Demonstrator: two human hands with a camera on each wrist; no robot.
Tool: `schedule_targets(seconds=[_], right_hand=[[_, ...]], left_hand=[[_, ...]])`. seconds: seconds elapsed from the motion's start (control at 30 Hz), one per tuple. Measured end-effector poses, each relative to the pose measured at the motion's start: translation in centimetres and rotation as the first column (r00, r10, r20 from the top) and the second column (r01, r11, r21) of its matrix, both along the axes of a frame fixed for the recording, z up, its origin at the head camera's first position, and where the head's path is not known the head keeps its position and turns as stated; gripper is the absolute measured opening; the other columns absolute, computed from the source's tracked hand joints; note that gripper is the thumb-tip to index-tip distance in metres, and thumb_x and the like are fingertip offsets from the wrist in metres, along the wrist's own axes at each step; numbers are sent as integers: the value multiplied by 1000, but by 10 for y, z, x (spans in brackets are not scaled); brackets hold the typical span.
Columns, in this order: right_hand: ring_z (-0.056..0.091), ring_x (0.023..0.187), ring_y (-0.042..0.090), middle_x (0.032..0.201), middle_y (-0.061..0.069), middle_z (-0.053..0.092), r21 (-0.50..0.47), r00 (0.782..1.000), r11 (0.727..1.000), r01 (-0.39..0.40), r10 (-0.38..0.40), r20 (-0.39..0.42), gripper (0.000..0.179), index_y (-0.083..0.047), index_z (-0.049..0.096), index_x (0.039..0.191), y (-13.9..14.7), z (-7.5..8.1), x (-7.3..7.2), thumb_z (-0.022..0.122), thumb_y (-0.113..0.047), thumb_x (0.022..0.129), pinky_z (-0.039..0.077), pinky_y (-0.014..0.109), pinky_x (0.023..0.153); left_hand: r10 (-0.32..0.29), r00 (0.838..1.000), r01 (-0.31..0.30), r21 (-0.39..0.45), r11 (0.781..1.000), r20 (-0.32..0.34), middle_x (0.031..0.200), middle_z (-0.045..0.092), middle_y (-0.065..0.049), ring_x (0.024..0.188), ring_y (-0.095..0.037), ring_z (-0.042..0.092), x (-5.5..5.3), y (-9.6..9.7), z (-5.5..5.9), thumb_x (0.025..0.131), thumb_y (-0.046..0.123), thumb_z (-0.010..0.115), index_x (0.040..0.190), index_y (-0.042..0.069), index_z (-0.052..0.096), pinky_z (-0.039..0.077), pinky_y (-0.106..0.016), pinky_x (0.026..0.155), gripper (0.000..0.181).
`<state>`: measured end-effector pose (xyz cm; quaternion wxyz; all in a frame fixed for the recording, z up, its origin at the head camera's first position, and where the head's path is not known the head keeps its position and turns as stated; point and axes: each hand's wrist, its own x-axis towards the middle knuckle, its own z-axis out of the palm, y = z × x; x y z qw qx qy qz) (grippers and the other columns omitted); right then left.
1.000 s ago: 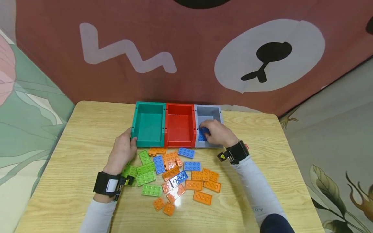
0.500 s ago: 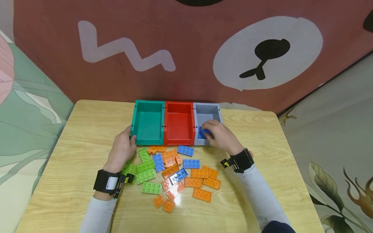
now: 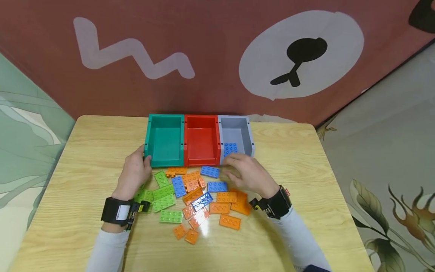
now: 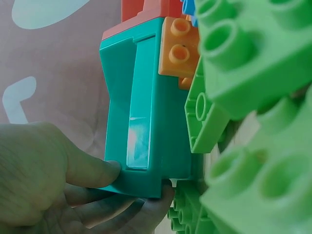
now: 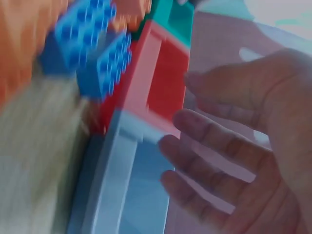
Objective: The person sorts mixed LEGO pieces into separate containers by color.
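Note:
My left hand [image 3: 134, 172] grips the front left corner of the green bin [image 3: 166, 141], thumb on the rim and fingers against the outside. In the left wrist view the thumb and fingers hold that same wall. My right hand [image 3: 253, 174] hovers over the front edge of the grey-blue bin [image 3: 239, 130]; its fingers are loosely spread with nothing between them in the right wrist view. Blue building bricks [image 3: 230, 147] lie in the grey-blue bin, partly hidden by that hand. Two blue bricks [image 3: 210, 172] [image 3: 217, 186] lie close to the right fingertips.
A red bin [image 3: 202, 141] stands between the other two. In front lie loose bricks: green ones [image 3: 171, 216] at left, orange ones [image 3: 229, 221] at right, and red-orange pieces [image 3: 199, 218] in the middle. A wall with a printed cloth rises behind the table [image 3: 285, 151].
My right hand has let go of a blue brick in the grey-blue bin and drawn back toward the pile. My left hand stays on the green bin. The head view has shifted slightly.

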<state>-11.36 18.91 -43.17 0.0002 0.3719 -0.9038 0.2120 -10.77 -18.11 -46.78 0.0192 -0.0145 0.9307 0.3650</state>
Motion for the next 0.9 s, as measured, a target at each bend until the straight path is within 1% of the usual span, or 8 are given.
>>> schedule_targets(seconds=[0.1,0.2,0.33,0.53,0.6,0.7,0.8,0.9], right_hand=[[66,98,15,111,3,74,7,998,998,-60,60,19,28,-11,77,114,-12,-5,8,78,-25,90,59,33,88],[65,99,13,113,1,73,58,995,994,-95,93,48,32,-11,77,116,-25,-16,13,78,-31,90,58,31,90],[64,98,12,113,-3,71,115,992,988,-103,93,88,34,-14,76,117,-34,-30,19,77,-35,91,57,31,91],[67,99,11,114,-4,73,142,989,987,-81,63,131,33,-16,75,120,-32,-42,26,75,-33,92,58,32,91],[68,101,11,115,-3,73,155,990,985,-72,51,134,33,-16,75,121,-31,-44,27,75,-32,93,58,33,92],[68,103,12,117,-2,74,161,991,985,-63,43,130,32,-15,75,122,-28,-43,28,74,-30,93,58,33,93],[67,103,12,118,-2,73,159,992,986,-57,38,118,33,-15,74,123,-24,-39,28,74,-30,94,57,33,94],[65,103,11,120,-3,72,146,994,988,-45,30,101,35,-15,74,125,-17,-30,27,75,-29,93,57,32,94]], left_hand=[[7,1000,-7,1,1000,11,144,50,-41,133,-55,50,2,-4,2,107,7,46,151,-14,38,45,-67,101,50],[23,1000,-23,-7,1000,7,143,49,-42,132,-57,49,7,-11,4,106,6,46,152,-15,37,46,-69,99,51],[25,1000,-25,-12,1000,4,143,49,-43,131,-58,49,10,-15,4,106,5,46,151,-16,37,45,-69,98,51],[21,999,-21,-8,1000,26,144,48,-44,132,-58,48,7,-7,0,107,6,45,152,-17,35,44,-68,101,52],[18,1000,-18,-8,1000,24,144,48,-44,132,-58,48,6,-4,-1,107,6,45,152,-17,34,45,-68,101,52],[13,1000,-13,-9,1000,1,142,49,-44,130,-57,50,3,-1,-2,107,6,45,152,-17,35,46,-68,99,52],[12,1000,-13,-12,1000,-10,140,50,-44,128,-57,52,0,0,-2,107,6,44,151,-17,36,47,-67,98,50],[13,1000,-13,-17,1000,-7,141,50,-44,128,-57,52,-2,0,-2,107,6,44,151,-16,36,47,-68,98,50]])
